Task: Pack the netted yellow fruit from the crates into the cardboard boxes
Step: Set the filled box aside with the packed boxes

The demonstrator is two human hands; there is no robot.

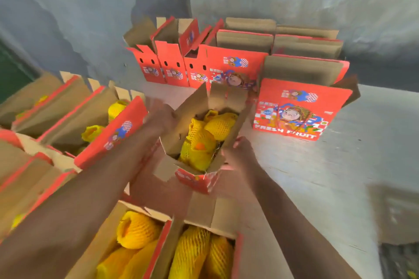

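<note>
Head view, looking steeply down, close.

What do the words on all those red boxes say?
"FRESH FRUIT": on the front of the big red box standing at the right.
Small print above the picture on that box: too blurred to read.
Labels on the red boxes by the wall: too small to read.
Print on the box being held: blurred, unreadable.
</note>
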